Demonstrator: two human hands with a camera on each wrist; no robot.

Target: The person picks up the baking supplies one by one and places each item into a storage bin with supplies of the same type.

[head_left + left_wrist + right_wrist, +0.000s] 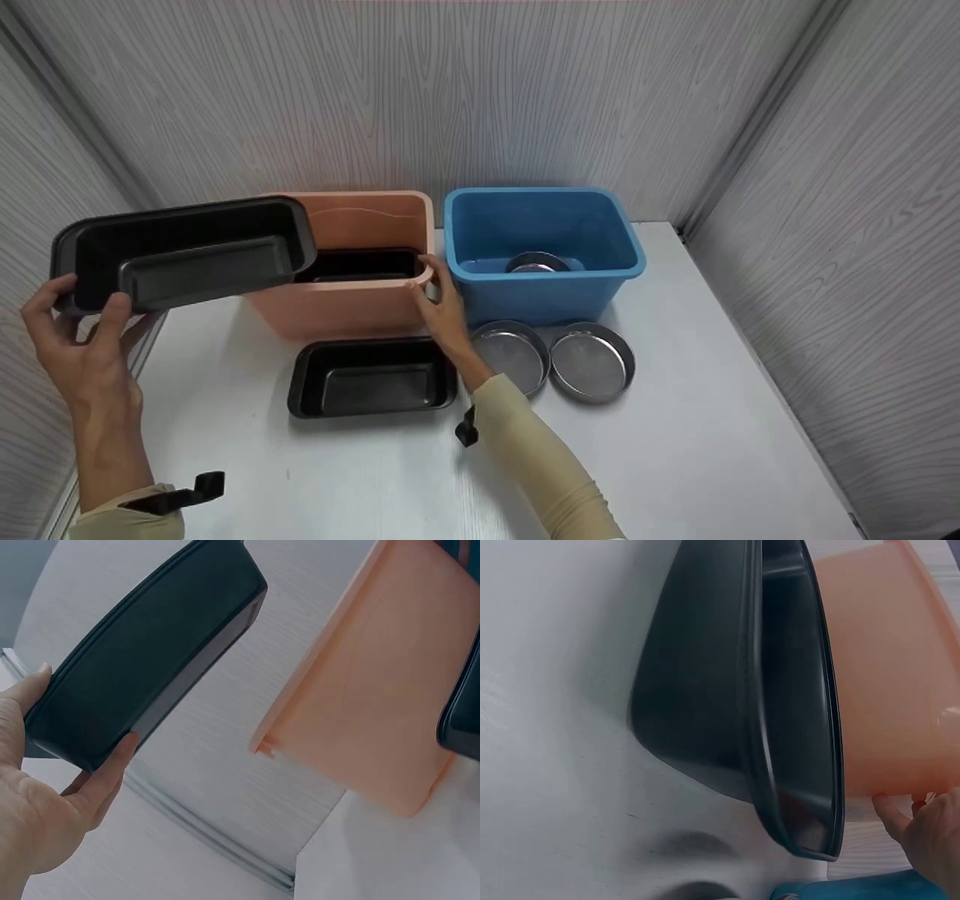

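Gripping a black loaf pan (184, 251) by its end, the left hand (79, 337) is holding it tilted above the bench's (675, 450) left edge, while the right hand (442, 307) is grasping the orange bin's (352, 307) rim.

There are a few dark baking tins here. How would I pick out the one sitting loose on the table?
Start at the orange bin left of the blue bin. Directly in front of it, flat on the white table, lies a black loaf tin. Unlike the tin held up by the left hand or the tin inside the orange bin, nothing touches it.
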